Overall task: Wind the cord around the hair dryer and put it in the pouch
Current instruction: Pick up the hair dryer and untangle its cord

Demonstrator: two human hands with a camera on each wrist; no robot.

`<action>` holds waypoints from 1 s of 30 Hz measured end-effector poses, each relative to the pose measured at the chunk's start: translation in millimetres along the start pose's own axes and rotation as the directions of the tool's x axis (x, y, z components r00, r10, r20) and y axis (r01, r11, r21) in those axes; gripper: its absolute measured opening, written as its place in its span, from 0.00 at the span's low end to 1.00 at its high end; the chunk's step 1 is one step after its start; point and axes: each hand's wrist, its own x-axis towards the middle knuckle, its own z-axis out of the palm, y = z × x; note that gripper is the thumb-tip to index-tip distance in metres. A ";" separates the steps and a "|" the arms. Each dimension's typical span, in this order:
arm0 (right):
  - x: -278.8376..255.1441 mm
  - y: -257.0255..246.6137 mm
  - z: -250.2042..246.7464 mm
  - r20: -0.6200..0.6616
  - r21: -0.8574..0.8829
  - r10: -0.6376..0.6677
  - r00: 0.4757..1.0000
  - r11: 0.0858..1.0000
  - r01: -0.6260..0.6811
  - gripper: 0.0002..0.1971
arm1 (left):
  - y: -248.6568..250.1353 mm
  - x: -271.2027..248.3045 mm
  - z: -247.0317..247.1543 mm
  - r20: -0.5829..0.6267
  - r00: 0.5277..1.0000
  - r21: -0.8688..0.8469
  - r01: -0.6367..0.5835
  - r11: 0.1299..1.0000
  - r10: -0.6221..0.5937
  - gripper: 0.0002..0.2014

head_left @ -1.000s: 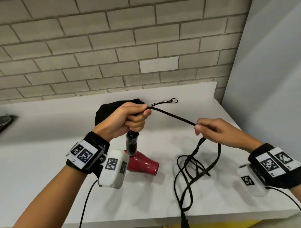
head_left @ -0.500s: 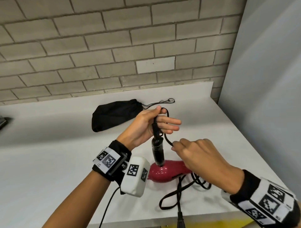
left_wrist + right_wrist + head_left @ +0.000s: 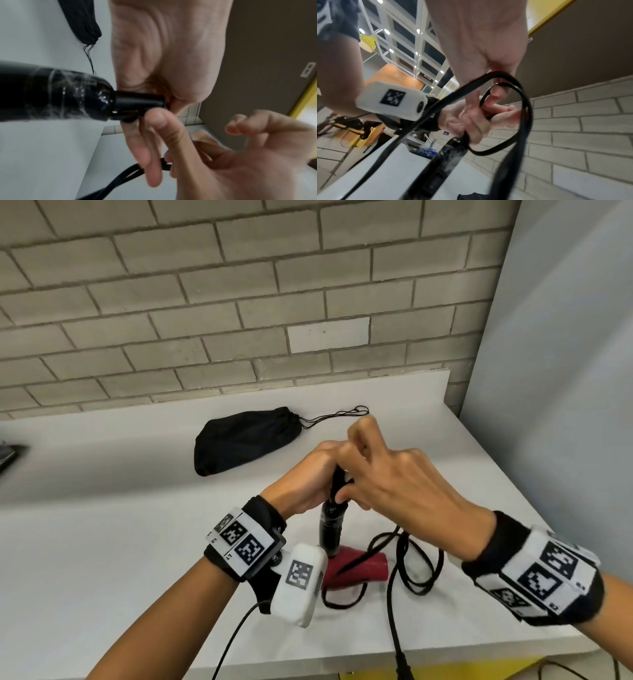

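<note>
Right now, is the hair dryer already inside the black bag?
No, the red hair dryer stands on the white table in the left hand, while the black pouch lies apart behind it.

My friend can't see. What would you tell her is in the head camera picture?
Two hands wind a black cord onto a red hair dryer's black handle: left hand grips it, right hand loops cord. Behind lies a black pouch.

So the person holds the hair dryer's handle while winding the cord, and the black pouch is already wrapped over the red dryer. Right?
Not quite. The pouch lies apart on the counter, behind the hands, as the head view shows. The red hair dryer is uncovered. The left hand does hold its handle while the right hand winds the cord.
</note>
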 end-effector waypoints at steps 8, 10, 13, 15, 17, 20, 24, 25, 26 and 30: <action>7.3 40.5 2.5 0.176 0.135 0.054 0.983 0.988 -0.078 0.31 | 10.0 -7.1 3.3 0.167 0.979 0.310 0.058 0.949 -0.114 0.19; 6.8 47.7 4.0 0.251 0.192 0.012 0.968 0.979 -0.062 0.27 | 18.0 -6.2 4.5 0.211 0.963 0.333 0.089 0.939 -0.166 0.19; 2.6 59.7 2.6 0.319 0.328 -0.058 0.946 0.943 -0.052 0.21 | 31.4 -7.9 -0.7 0.240 0.950 0.413 0.088 0.906 -0.201 0.21; 0.6 65.7 1.6 0.366 0.389 -0.080 0.927 0.918 -0.074 0.22 | 38.9 -11.1 -4.9 0.239 0.949 0.509 0.058 0.859 -0.205 0.21; -1.1 68.7 3.5 0.435 0.475 -0.087 0.896 0.868 -0.146 0.20 | 44.3 -13.2 -8.6 0.238 0.949 0.581 0.033 0.813 -0.208 0.21; -14.6 74.0 15.7 0.437 0.436 -0.069 0.897 0.888 -0.145 0.22 | 52.9 -13.7 -23.8 0.178 0.976 0.520 0.014 0.854 -0.125 0.19; -50.3 83.6 43.9 0.391 0.325 0.121 0.913 0.909 -0.260 0.46 | 68.1 -19.5 -55.3 0.125 0.992 0.304 -0.019 0.952 -0.020 0.16; -56.5 87.6 43.2 0.432 0.448 0.146 0.890 0.821 -0.352 0.45 | 71.4 -21.4 -61.1 0.105 0.994 0.280 -0.027 0.960 -0.003 0.16; -61.8 91.3 41.1 0.491 0.580 0.147 0.859 0.680 -0.448 0.40 | 73.9 -23.9 -65.8 0.075 0.997 0.261 -0.031 0.965 0.011 0.16; -74.5 97.6 20.1 0.584 0.794 0.067 0.809 0.164 -0.586 0.18 | 82.3 -33.4 -84.3 -0.086 0.995 0.221 -0.024 0.975 0.044 0.15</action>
